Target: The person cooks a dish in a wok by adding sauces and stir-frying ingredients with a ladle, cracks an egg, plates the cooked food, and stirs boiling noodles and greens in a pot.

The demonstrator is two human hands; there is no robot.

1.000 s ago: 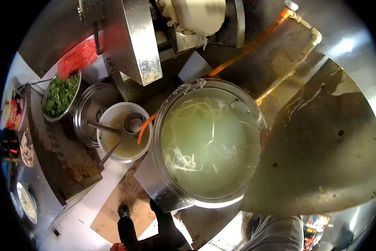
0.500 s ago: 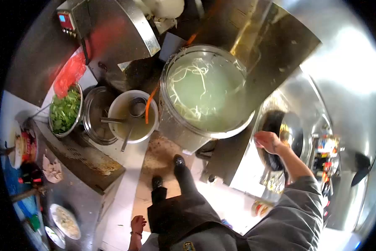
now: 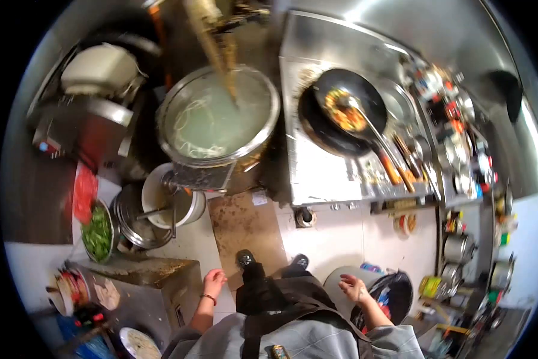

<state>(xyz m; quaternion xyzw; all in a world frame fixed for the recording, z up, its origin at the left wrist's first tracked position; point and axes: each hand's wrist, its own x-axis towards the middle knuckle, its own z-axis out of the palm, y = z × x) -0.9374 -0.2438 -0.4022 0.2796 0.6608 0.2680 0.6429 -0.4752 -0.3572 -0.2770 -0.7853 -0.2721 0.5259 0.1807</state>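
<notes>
My left hand [image 3: 214,282], with a beaded bracelet at the wrist, hangs low over the floor with loosely bent fingers and nothing in it. On the other side, my right hand [image 3: 354,288] is held out with its fingers apart, above the rim of a trash bin [image 3: 399,287] lined with a black bag. Up ahead, noodles [image 3: 200,128] float in cloudy water in a large pot [image 3: 268,119]. A black wok [image 3: 365,90] holds chopped food with a ladle [image 3: 371,125] resting in it. Neither hand touches these.
A white bucket [image 3: 197,209] with ladles stands left of the pot, beside a bowl of leafy greens [image 3: 98,236]. The metal stove [image 3: 317,185] carries the wok, and bottles [image 3: 454,110] line its right side. A plate of food [image 3: 138,344] sits at lower left.
My view has swung right, toward the stove. My right hand has come back from beside the wok to low near my body, and its fingers have spread. My left hand stays low.
</notes>
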